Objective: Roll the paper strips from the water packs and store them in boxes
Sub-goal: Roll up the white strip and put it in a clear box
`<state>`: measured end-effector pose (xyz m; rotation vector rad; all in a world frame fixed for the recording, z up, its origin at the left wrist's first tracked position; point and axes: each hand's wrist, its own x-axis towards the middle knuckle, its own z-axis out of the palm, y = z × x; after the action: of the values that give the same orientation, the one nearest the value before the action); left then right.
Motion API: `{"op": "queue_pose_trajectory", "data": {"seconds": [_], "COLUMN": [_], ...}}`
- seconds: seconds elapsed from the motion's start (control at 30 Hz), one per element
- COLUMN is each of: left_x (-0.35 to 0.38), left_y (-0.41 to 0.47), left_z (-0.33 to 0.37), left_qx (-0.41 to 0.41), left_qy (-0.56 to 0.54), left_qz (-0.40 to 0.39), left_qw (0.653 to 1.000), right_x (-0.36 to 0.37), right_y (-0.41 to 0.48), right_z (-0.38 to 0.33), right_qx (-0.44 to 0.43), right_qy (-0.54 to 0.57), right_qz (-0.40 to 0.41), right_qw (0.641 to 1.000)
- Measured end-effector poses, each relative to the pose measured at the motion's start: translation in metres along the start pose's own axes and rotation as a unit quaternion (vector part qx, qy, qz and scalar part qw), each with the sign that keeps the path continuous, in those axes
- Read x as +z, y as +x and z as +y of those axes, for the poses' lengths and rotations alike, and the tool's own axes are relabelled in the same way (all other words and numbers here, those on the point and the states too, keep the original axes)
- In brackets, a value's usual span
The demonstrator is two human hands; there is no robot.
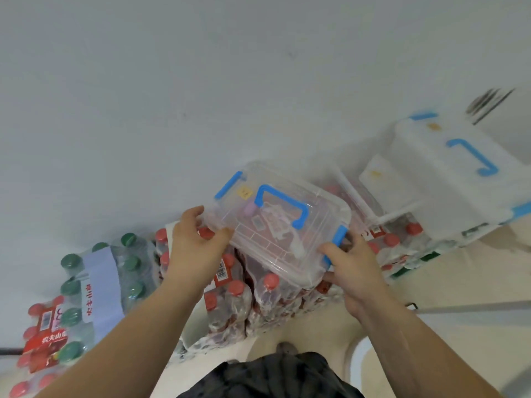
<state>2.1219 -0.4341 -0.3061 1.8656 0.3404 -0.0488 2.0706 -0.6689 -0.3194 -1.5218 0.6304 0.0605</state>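
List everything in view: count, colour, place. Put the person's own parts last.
Clear box: one, transparent with blue handle and latches, held above the red-capped packs.
White boxes: at least two, blue handles, stacked at right on packs.
Red-capped water packs: several, shrink-wrapped, centre, right and far left.
Green-capped water pack: one, left, with a pale paper strip across it.
Wall: white, behind.
Left hand: gripping the clear box's left end.
Right hand: at its right blue latch.

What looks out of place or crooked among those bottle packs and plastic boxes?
Mostly the clear box: it sits tilted over the red-capped water packs, held at both ends by the left hand and right hand. The paper strip on the green-capped pack lies slightly askew. Nothing looks spilled or broken.
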Motion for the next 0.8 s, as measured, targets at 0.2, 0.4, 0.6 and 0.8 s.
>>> {"op": "queue_pose_trajectory", "data": {"seconds": [0.2, 0.4, 0.6, 0.8], "left_x": [0.022, 0.036, 0.041, 0.048], "left_y": [-0.023, -0.024, -0.012, 0.001], "left_z": [0.003, 0.015, 0.011, 0.015], "left_qx": [0.036, 0.048, 0.024, -0.007], "left_qy": [0.011, 0.019, 0.019, -0.004], "left_qz": [-0.115, -0.193, -0.199, -0.203], "left_qw": [0.993, 0.98, 0.979, 0.979], "right_x": [0.01, 0.011, 0.002, -0.008], "right_y": [-0.011, -0.012, -0.029, -0.025], "right_z": [0.013, 0.015, 0.005, -0.021], "right_qx": [0.038, 0.045, 0.011, -0.104], "right_qy": [0.09, 0.051, 0.007, -0.232], "right_qz": [0.07, 0.071, 0.035, -0.028], "right_qw": [0.993, 0.995, 0.999, 0.967]}}
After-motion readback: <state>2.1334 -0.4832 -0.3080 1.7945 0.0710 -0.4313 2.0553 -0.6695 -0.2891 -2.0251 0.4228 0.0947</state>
